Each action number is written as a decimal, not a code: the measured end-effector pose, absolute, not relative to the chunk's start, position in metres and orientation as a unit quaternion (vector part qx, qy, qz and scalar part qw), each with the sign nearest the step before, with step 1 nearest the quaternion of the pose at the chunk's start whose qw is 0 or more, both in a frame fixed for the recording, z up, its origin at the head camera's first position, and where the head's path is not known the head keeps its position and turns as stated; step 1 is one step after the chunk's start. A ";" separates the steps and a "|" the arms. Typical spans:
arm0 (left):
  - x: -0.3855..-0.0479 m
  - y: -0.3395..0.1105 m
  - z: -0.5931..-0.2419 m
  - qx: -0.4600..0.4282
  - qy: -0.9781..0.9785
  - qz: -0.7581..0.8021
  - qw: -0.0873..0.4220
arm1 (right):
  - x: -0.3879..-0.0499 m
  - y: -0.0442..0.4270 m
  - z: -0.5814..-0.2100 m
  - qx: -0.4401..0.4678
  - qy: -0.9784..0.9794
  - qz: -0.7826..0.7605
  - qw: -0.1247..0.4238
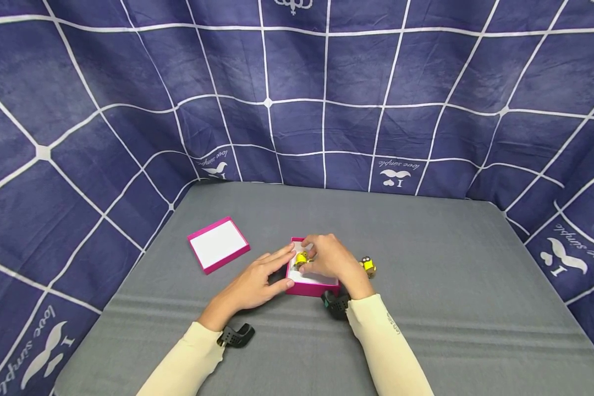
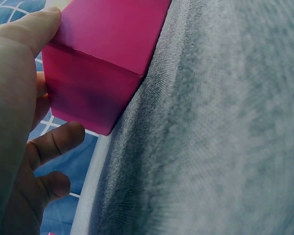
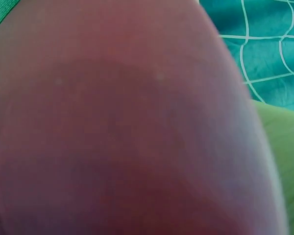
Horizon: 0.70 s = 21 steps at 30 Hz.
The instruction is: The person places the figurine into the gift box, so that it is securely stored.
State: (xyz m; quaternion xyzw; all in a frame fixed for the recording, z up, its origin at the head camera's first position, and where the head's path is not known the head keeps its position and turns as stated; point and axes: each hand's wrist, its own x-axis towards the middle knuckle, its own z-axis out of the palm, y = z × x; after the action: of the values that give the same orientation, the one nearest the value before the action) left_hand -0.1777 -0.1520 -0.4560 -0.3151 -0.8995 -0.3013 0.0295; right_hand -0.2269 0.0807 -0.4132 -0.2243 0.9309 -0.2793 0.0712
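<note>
Cream sleeves (image 1: 188,357) lie nearest to us, each ending at a black wrist device (image 1: 236,334), over a grey surface (image 1: 297,352). Just beyond, we see the left hand (image 1: 257,281) resting against the left wall of an open pink box (image 1: 313,289); its thumb touches the box's near left corner, and its fingers are extended and grip nothing. We find the box upright, well in from the surface's left and right edges. Over it the right hand (image 1: 333,258) reaches in with bent fingers. Inside, toward the box's left wall, we see a small yellow figure (image 1: 301,258) between thumb and fingers; we cannot tell whether they pinch it, as blurred skin fills most of the right wrist view. A second yellow figure (image 1: 368,267) is on the surface, just right of the right hand. Farther off, near the surface's left edge, we see a pink lid (image 1: 218,246), white inside up. Past the far edge hangs a blue cloth (image 1: 356,71) with white grid lines.
</note>
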 end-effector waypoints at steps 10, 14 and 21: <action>-0.179 -0.151 -0.458 -0.328 -0.895 -0.298 0.047 | -0.233 0.091 -0.413 -0.231 0.890 -0.390 0.053; -0.179 -0.153 -0.458 -0.327 -0.894 -0.304 0.047 | -0.234 0.094 -0.411 -0.234 0.868 -0.430 0.077; -0.179 -0.154 -0.459 -0.327 -0.892 -0.309 0.044 | -0.235 0.094 -0.409 -0.254 0.868 -0.425 0.042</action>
State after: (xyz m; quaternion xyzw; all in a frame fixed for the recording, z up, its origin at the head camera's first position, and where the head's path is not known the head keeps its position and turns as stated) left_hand -0.1787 -0.1544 -0.4592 -0.3273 -0.8919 -0.3089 0.0440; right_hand -0.2352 0.0938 -0.4091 -0.2540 0.8677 -0.4251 0.0422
